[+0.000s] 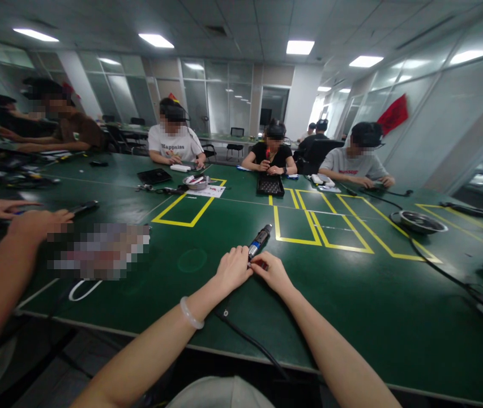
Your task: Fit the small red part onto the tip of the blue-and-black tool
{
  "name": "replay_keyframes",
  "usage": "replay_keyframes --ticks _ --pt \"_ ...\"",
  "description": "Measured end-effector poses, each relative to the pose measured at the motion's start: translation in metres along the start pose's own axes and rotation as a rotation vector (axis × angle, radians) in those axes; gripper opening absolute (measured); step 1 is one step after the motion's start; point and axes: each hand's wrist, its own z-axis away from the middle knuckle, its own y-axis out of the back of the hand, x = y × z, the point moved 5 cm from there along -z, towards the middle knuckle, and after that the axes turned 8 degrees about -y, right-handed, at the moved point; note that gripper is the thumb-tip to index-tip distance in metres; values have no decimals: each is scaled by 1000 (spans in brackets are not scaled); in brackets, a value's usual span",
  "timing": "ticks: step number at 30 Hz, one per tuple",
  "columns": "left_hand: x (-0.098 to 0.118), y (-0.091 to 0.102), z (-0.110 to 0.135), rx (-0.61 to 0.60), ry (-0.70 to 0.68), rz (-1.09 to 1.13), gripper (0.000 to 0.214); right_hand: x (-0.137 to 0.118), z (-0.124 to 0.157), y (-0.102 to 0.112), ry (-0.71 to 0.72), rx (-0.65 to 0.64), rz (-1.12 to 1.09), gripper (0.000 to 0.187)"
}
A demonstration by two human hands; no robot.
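In the head view, the left hand point(235, 269) grasps a blue-banded electric screwdriver point(260, 241) at the green table point(351, 317), hiding its rear part. The right hand point(272, 272) curls in close beside; whether it grips anything, I cannot tell.

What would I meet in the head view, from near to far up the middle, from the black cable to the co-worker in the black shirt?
Black cable, left hand, exposed end of the blue-black tool, black tray, co-worker in the black shirt. The right hand is omitted: it lies beside the left.
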Motion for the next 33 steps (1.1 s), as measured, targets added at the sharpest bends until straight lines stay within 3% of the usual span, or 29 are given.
replay_keyframes --ticks 6,11,27,30,33 --pt "-8 6 3 -3 -29 -13 33 4 -1 2 -22 -1 16 8" --pt "-31 11 9 -41 18 -41 35 6 0 2 -24 -18 22 9" --pt "-189 16 48 -113 392 -42 46 9 0 0 -55 -21 27 11" --pt "-207 16 54 -112 437 -45 50 8 0 0 -62 -24 34 11" --pt "-209 17 57 -31 400 -121 52 7 1 0 -61 -28 38 11"
